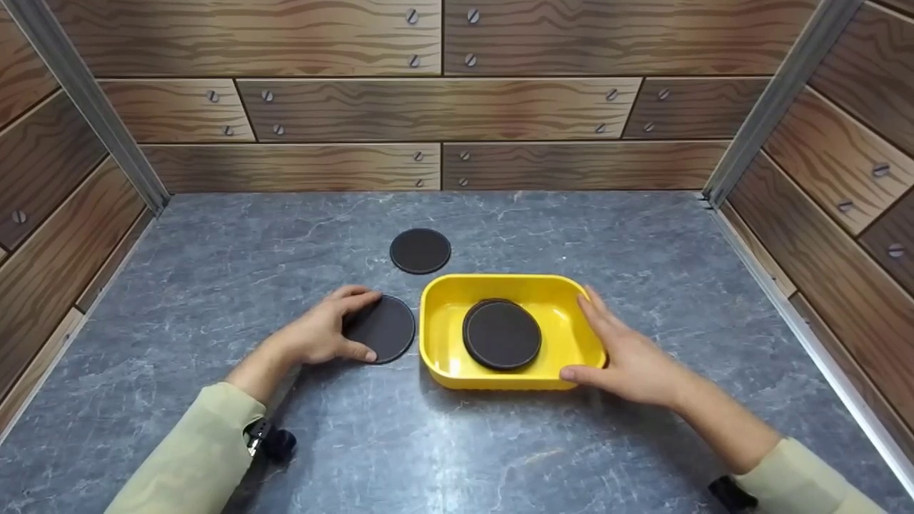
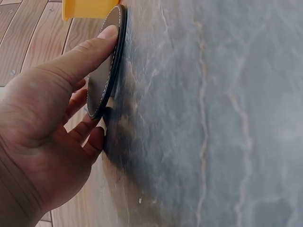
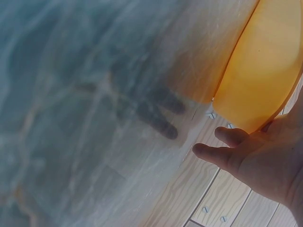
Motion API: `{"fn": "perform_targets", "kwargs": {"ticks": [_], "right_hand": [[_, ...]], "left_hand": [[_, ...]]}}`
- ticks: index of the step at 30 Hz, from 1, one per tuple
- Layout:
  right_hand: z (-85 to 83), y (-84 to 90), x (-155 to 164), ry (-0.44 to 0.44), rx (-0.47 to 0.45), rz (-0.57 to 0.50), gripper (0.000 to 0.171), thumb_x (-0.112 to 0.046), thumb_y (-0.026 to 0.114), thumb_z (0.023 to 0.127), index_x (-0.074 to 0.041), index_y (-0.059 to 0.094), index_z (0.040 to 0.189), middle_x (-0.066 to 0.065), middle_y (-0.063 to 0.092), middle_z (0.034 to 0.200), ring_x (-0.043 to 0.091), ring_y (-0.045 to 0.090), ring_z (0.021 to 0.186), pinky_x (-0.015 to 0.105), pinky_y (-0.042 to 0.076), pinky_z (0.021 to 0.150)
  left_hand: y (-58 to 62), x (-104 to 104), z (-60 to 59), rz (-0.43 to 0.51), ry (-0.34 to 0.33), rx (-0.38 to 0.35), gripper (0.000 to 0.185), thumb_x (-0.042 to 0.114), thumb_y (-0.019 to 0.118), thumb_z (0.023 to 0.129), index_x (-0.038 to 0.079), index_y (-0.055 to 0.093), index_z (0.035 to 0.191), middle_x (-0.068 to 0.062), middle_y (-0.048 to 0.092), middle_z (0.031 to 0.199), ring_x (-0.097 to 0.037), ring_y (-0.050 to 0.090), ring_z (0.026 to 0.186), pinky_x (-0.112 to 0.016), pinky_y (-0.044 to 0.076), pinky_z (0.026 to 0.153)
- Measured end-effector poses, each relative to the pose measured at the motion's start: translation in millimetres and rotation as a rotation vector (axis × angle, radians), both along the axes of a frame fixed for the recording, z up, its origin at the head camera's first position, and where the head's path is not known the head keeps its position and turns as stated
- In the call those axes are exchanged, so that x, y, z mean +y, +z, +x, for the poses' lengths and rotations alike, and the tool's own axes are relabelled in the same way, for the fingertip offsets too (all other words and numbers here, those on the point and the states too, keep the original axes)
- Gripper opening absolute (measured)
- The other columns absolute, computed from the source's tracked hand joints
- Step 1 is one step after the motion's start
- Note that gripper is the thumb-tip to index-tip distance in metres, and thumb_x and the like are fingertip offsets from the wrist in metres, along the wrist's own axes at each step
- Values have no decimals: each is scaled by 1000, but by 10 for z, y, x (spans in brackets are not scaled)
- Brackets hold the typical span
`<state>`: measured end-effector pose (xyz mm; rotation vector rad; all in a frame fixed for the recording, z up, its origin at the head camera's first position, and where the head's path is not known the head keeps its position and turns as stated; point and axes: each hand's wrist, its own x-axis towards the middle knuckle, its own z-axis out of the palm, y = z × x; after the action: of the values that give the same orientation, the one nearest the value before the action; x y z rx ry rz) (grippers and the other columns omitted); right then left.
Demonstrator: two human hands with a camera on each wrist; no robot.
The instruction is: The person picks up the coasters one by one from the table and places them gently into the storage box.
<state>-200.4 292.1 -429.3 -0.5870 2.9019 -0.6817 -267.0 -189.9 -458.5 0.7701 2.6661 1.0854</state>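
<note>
Head view: left hand (image 1: 318, 335) pinches coaster (image 1: 383, 329) by its edge, thumb on top | thin, light, probably stiff, rim's the spot | right hand (image 1: 628, 360) flat against tray (image 1: 446, 314), fingers straight

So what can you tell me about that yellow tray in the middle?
The yellow tray is a shallow, glossy rectangular dish with rounded corners, plastic by its look. It sits flat on the grey stone-patterned table. One dark round coaster lies inside it. The right hand holds its right end, thumb at the near corner and straight fingers along the side. Another coaster, under the left hand, lies just left of it.
</note>
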Motion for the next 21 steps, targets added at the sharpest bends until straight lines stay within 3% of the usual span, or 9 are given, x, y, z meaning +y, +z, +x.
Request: {"fn": "perform_targets", "kwargs": {"ticks": [10,17,21], "right_hand": [[6,7,1,11,11,2,118,-67,73,91,-6,11,171,15,0,177,54,34,149,71,35,113],[9,-6,6,13,18,-5,117,-68,74,90,-9,12,171,12,2,177,54,40,146,71,38,112],[7,-2,6,11,15,-4,117,-67,74,91,-10,11,171,12,1,177,54,38,146,72,37,111]], "left_hand": [[-3,-24,-20,22,6,3,93,19,96,78,2,50,157,-22,46,156,-44,45,142,-58,34,120],[25,-77,-16,32,35,15,80,16,95,79,0,59,149,-23,60,140,-42,56,129,-58,41,113],[41,-109,-19,74,57,-8,72,12,93,81,1,63,145,-23,63,140,-41,57,130,-58,41,114]]}}
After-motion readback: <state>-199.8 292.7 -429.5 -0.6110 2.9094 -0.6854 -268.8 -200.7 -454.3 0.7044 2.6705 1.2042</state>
